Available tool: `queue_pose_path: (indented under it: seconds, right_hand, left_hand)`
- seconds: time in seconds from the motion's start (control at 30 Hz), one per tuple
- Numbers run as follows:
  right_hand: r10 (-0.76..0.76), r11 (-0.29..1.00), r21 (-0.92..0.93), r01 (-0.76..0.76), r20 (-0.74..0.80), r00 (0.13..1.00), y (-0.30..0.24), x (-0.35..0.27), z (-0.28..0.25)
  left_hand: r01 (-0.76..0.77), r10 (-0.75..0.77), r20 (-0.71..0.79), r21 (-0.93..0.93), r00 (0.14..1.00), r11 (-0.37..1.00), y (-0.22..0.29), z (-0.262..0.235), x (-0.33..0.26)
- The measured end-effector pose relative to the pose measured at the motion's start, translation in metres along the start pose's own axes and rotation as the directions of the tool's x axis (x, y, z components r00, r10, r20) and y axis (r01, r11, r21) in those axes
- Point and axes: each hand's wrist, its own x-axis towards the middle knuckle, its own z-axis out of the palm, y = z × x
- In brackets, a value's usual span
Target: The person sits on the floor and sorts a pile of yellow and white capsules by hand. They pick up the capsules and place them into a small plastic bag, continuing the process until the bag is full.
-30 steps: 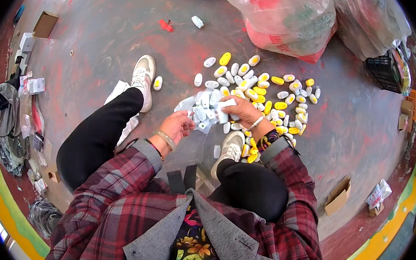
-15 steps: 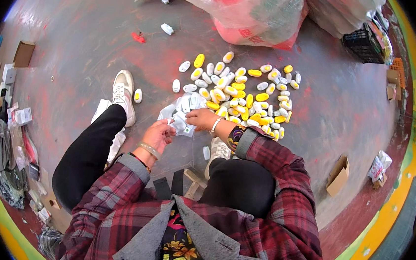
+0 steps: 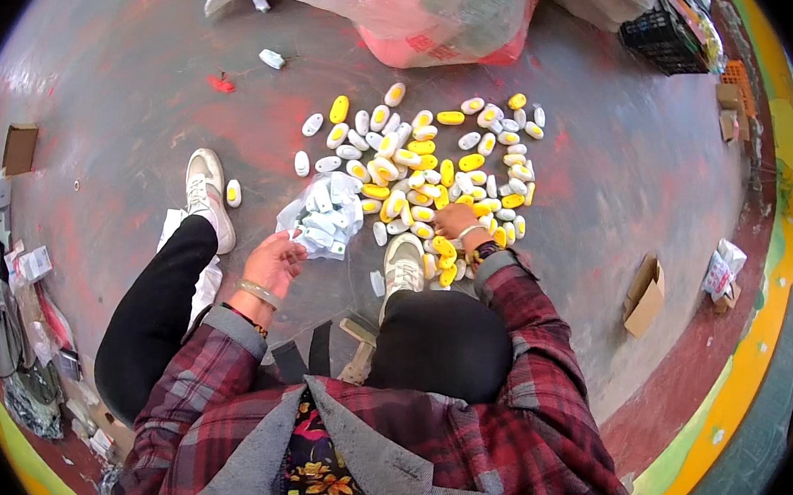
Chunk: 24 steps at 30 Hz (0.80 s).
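My left hand [image 3: 274,262] is closed, thumb and fingertips pinching the near edge of a clear plastic bag [image 3: 352,196]. The bag lies on the floor with several pale oval plastic pieces [image 3: 321,225] inside. My right hand [image 3: 456,221] is at the near right part of a spread-out heap of small oval plastic pieces [image 3: 404,158], some white, some yellow, some white with a yellow patch. Its fingers point down among them; the fingertips are partly hidden, so whether they grip a piece does not show.
My shoes [image 3: 404,265] flank the bag. A single oval piece [image 3: 233,193] lies beside my left shoe. Large filled plastic sacks [image 3: 426,14] and a black crate [image 3: 665,35] stand at the back. An open cardboard box [image 3: 644,296] is at the right; assorted clutter lines the left edge.
My right hand has moved from the bag's opening over to the heap on the right. My left hand stays at the bag's edge. The whole view has shifted somewhat.
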Motion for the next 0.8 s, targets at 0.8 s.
queue_pose_path:
  seconds: [0.8]
  right_hand:
    - [0.792,0.39,0.79,-0.473,-0.026,0.611,0.042,0.003,0.028]
  left_hand:
    - [0.001,-0.001,-0.02,0.013,1.0,1.0,0.0,0.01,-0.001]
